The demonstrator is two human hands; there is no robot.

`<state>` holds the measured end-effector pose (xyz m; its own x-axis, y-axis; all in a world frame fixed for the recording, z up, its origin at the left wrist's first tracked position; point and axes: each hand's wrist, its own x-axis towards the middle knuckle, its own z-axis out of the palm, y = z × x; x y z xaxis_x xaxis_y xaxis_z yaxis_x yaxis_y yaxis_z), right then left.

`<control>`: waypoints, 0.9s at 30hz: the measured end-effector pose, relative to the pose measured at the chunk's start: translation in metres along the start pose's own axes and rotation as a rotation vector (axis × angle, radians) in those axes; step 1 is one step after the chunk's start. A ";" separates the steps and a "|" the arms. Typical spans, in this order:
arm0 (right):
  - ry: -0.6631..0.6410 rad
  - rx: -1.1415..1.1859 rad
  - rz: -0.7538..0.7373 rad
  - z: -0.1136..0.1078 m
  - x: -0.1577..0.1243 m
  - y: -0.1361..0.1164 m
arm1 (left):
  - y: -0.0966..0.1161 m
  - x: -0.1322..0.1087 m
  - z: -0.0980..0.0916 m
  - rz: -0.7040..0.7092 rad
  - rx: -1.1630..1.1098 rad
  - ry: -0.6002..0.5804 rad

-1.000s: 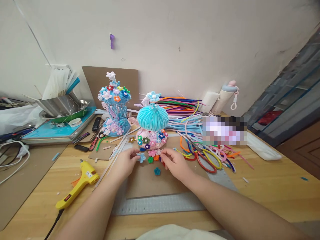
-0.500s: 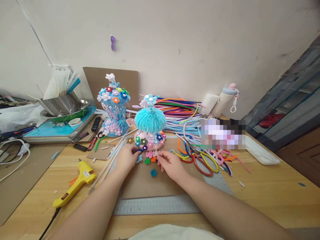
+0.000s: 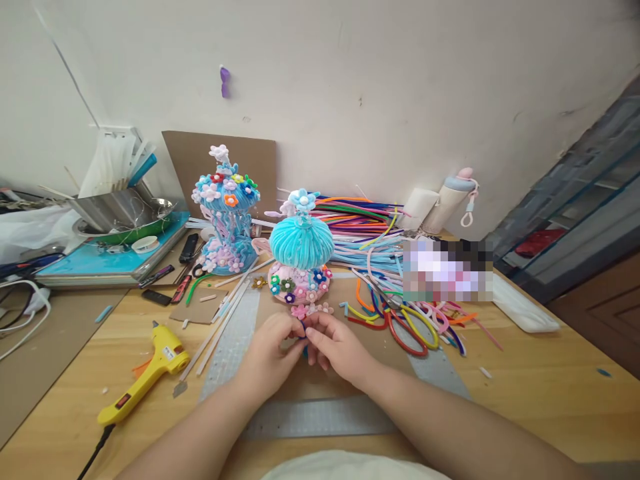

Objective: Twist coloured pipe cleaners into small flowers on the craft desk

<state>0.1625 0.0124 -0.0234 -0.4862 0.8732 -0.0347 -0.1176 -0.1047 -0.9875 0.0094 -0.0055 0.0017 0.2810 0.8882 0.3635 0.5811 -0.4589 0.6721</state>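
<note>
My left hand (image 3: 273,350) and my right hand (image 3: 340,347) meet over the cardboard, fingertips pinched round a small dark blue pipe-cleaner piece (image 3: 303,328). Fingers cover most of it, so its full shape is hidden. Just beyond them lie a pink flower (image 3: 299,311) and paler pink ones (image 3: 323,308). A bit of teal shows beneath the fingers. Behind stands a turquoise pipe-cleaner dome (image 3: 301,241) topped by a light blue flower (image 3: 303,199). Below the dome is a pink base (image 3: 296,277) dotted with colourful flowers.
A yellow glue gun (image 3: 145,377) lies at left. Scissors (image 3: 407,333) rest among pipe-cleaner scraps at right. A similar flowered jellyfish-like piece (image 3: 227,200) stands behind left. Bundled pipe cleaners (image 3: 365,250), a bottle (image 3: 453,200) and a steel pot (image 3: 117,207) are farther back.
Both hands have come together nearer me, my left moving right. The dark blue piece is now between their fingertips, and the hands cover the green, orange and teal flowers seen before.
</note>
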 end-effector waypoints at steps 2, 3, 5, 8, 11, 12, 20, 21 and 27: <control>-0.031 0.002 -0.003 -0.002 0.001 -0.001 | -0.001 -0.002 0.001 0.029 -0.013 -0.031; -0.059 0.001 0.004 -0.004 0.001 -0.001 | -0.002 -0.002 0.001 0.031 -0.018 -0.040; -0.123 -0.009 0.019 -0.007 0.002 -0.003 | -0.004 -0.003 0.001 0.018 -0.025 -0.047; -0.174 -0.023 0.021 -0.009 0.001 -0.005 | -0.005 -0.002 0.000 0.005 -0.012 -0.059; -0.191 -0.027 0.028 -0.009 0.001 -0.008 | -0.003 0.000 -0.004 0.016 -0.019 -0.097; -0.203 -0.015 0.040 -0.009 0.000 -0.009 | -0.003 0.001 -0.005 0.023 -0.038 -0.111; -0.380 0.272 0.190 -0.013 -0.001 -0.007 | 0.001 0.001 -0.013 0.006 -0.141 -0.141; -0.391 0.276 0.184 -0.013 -0.001 -0.006 | 0.001 0.000 -0.013 -0.012 -0.152 -0.148; -0.473 0.343 0.189 -0.012 -0.001 -0.005 | 0.001 -0.002 -0.012 -0.091 -0.308 -0.177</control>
<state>0.1739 0.0176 -0.0202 -0.8482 0.5268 -0.0551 -0.2255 -0.4533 -0.8624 0.0005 -0.0076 0.0094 0.3824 0.9034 0.1941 0.3601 -0.3391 0.8691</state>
